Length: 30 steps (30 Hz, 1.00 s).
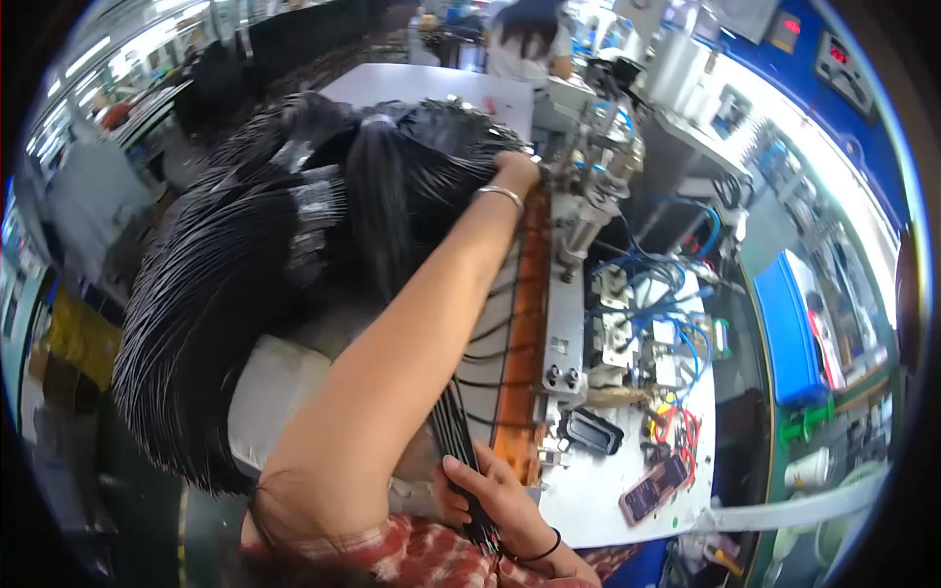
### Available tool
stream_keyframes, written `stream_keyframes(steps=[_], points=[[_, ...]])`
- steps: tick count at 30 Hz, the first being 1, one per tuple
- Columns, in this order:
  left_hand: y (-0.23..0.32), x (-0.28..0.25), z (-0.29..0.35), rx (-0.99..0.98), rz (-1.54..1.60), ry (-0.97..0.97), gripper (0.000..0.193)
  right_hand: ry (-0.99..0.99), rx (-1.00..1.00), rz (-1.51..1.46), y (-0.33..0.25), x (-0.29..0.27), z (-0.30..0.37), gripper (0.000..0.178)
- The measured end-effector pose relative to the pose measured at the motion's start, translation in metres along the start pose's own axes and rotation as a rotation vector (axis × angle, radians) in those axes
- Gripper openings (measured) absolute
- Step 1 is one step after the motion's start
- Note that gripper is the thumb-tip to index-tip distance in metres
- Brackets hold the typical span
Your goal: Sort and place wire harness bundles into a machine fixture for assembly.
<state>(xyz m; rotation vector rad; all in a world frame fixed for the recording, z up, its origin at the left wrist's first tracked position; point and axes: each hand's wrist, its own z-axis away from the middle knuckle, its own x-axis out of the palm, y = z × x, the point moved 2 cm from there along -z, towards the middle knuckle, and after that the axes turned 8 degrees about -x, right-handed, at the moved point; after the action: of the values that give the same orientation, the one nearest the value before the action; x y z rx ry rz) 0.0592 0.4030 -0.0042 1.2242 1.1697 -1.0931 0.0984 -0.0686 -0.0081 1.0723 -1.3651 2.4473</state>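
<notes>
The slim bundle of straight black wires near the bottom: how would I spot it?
Find the long orange-brown strip. By its near end, the bare right hand grips the slim bundle of straight black wires. Unlike the huge, curving black wire mass leftward, it is narrow and straight.

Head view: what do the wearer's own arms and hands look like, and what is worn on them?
No gloves show on either hand. The left hand has a slim silver-coloured bangle at the wrist, and its forearm is uncovered. The right hand has a thin black band at the wrist. The clothing is red with a pale pattern.
</notes>
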Motion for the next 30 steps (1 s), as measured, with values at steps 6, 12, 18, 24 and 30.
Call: stream_keyframes(steps=[6,12,18,24,30], points=[[-0.017,-0.022,0.012,0.096,-0.138,0.314,0.030,-0.069,0.045,-0.041,-0.002,-0.009,-0.011,0.019],[-0.079,-0.153,-0.057,-0.023,0.052,0.476,0.032,-0.141,-0.109,-0.115,-0.003,-0.011,-0.010,0.022],[-0.087,-0.054,-0.070,-0.043,-0.256,0.298,0.082,-0.145,-0.117,-0.118,-0.008,-0.024,-0.008,0.022],[-0.129,-0.067,-0.073,-0.064,-0.278,0.047,0.097,-0.275,-0.088,-0.007,0.003,0.007,-0.004,0.017],[-0.036,-0.140,0.101,0.692,-0.365,0.315,0.036,-0.109,-0.065,-0.169,0.000,-0.020,0.002,0.014]])
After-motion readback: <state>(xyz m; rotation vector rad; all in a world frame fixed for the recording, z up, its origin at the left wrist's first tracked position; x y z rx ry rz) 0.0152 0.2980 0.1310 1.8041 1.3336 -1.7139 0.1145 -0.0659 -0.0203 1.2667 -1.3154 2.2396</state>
